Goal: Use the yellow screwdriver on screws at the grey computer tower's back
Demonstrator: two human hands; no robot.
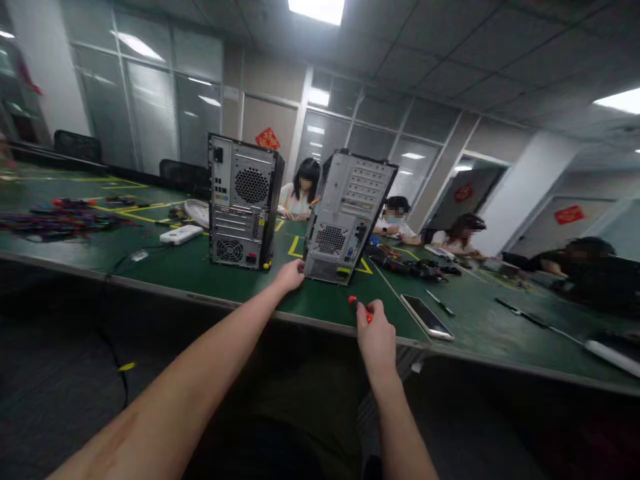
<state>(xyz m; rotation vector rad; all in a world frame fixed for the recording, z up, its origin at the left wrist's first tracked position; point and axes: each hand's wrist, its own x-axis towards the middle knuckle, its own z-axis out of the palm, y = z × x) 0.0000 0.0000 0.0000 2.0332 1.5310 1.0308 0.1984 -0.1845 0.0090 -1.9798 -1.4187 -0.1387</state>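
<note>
Two computer towers stand on the green table with their rear panels facing me. At the lower left corner of the right computer tower (345, 220), my left hand (291, 277) has its fingers curled against the edge; part of the fingers is hidden there. My right hand (377, 333) is closed around a red-and-black screwdriver (353, 301), held over the table's front edge just below that tower. Most of the screwdriver is covered by my fingers. The left computer tower (243, 203) stands apart from both hands.
A phone (427, 316) and a thin tool (440, 303) lie to the right. Cable bundles (410, 263) lie behind them, and more cables (55, 220) spread at far left. A white power strip (181, 235) sits by the left tower. Several people sit across the table.
</note>
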